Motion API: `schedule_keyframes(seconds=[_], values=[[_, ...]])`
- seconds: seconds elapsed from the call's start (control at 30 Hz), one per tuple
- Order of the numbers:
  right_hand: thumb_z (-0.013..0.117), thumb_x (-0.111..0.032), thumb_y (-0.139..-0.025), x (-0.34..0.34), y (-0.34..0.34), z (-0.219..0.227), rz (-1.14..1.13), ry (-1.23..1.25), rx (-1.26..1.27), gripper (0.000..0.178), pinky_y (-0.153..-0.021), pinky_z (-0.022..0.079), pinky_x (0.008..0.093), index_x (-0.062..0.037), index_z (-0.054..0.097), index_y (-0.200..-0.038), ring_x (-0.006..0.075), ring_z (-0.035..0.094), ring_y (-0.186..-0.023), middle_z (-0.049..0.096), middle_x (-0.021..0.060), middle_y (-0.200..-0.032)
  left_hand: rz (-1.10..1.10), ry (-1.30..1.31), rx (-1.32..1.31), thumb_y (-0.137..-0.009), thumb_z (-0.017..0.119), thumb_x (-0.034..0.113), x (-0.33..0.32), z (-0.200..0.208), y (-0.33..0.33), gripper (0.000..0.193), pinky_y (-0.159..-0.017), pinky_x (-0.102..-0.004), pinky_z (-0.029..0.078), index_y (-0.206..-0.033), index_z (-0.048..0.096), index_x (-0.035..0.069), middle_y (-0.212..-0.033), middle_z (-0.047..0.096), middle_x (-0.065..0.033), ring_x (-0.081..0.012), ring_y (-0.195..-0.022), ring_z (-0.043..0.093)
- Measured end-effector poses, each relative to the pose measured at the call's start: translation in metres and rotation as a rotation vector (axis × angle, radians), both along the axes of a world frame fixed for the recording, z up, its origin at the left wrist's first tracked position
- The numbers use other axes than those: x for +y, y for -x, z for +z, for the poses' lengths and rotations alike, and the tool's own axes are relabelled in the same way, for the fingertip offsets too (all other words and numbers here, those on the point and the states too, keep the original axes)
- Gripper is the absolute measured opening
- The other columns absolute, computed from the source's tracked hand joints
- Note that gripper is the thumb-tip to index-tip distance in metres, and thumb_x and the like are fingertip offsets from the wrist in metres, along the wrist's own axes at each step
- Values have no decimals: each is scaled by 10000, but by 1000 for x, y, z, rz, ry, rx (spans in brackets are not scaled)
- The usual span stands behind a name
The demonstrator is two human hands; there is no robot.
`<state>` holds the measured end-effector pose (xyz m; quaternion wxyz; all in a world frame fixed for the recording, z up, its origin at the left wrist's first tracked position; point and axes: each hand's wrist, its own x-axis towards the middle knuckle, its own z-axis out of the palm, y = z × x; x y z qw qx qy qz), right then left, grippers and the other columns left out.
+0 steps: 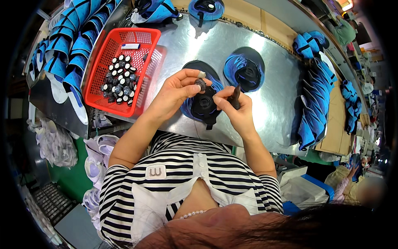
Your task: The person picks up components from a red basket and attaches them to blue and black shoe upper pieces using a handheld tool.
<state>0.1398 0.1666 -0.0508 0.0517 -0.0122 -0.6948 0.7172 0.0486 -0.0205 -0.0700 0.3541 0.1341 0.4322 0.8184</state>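
**Two hands over a black-and-blue piece on the steel tabletop**

Landmark: the red basket (108, 89), set on the tabletop (273, 103) toward its left end.

- Left hand (176, 93): just right of the basket, raised over the tabletop. Grip closed to a pinch; thumb and fingertips hold a small dark round knob (201, 84). A pale tape or cot shows on one fingertip.
- Right hand (236, 110): further right of the basket, close beside the left hand, the two nearly touching. Grip curled shut around a slim dark tool (236, 96), its tip pointing up and away from the person.
- Black-and-blue piece (204, 106): right of the basket, directly under and between both hands. Whether it rests on the tabletop or is partly lifted by the fingers, cannot tell.
- Second piece (244, 68) of the same kind: further right of the basket, beyond the right hand, lying flat, apart from the hands.
- Inside the basket: a heap of small black-and-white knobs (119, 79), and a small white object near the far wall.
- Left of the basket: a row of stacked blue parts (72, 41) standing on edge.
- Far right of the basket, at the tabletop's other end: another long stack of blue pieces (313, 95).
- Beyond the basket, at the far edge: more blue-and-black items (206, 8).
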Motion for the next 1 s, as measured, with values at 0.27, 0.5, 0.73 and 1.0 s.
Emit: schedule_keyframes(seconds=[0.27,0.5,0.73,1.0], values=[[659,-30,-851,1,3,-1,19,-72,-53,39,-605,436,218,7,646,-848,72,554,-664,607,8,-735,-18,10,14,-882,615,28,1,5,-4,322,-916,-268,465,-1196,543,26,-1135,654,-122,-147,-1047,608],[670,-3,-837,0,4,-13,-2,-429,115,47,-586,412,193,9,636,-867,39,526,-655,601,6,-711,-96,263,203,-872,604,-18,-2,11,-5,457,-952,-266,443,-1311,481,9,-1139,656,-122,-142,-1067,602],[744,-102,-783,-9,11,-1,2,-473,53,276,-615,488,307,-49,611,-1019,254,639,-671,637,111,-758,-75,401,454,-895,572,-34,-4,-2,-10,579,-967,-278,426,-1431,359,24,-1134,652,-109,-129,-1066,587],[657,38,-856,-12,10,-1,48,-198,93,211,-696,482,228,8,561,-1042,91,610,-763,633,40,-819,-11,160,205,-900,584,0,-11,14,-6,521,-964,-294,442,-1382,388,21,-1133,653,-126,-154,-1057,601]])
